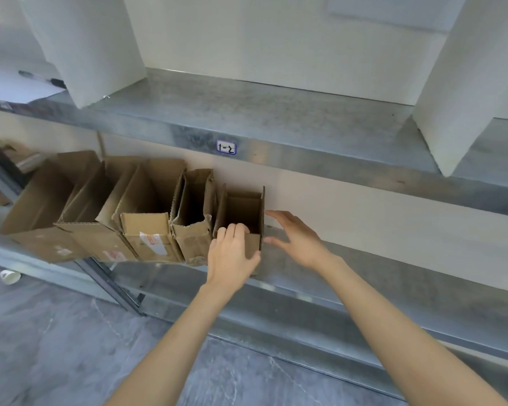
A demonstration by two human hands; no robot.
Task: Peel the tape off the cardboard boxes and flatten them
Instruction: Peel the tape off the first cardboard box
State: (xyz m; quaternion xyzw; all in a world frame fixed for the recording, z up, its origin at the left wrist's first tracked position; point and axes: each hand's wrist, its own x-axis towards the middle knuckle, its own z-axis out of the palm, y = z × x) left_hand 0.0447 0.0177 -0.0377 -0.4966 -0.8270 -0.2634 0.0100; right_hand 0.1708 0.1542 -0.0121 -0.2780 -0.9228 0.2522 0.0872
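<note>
End box (244, 208): small, open-topped, brown corrugated, upright on the metal shelf (364, 276) at its front edge, rightmost of a row. Left hand (232, 253) grips its near wall, fingers hooked over the rim into the box and thumb pressed on the outer front face. Right hand (296, 238) is released, fingers spread, just beside the box's right wall; can't tell whether the thumb touches it. Step looks like the pick-up: taking this box off the shelf before any peeling, so the task is probably at an early stage. The next move likely needs the right hand to close on the right wall, then both to lift it clear and turn it to find the seam. No tape is visible on it from here. Left of the end box are four more boxes (147, 230), touching in a row, flaps up, fluted edges ragged, white-and-red stickers on their fronts. Above it is a handwritten tag (226, 147) on the upper shelf (276, 112), dull mottled galvanised steel. Below it lies a grey, marbled floor (71, 347).
</note>
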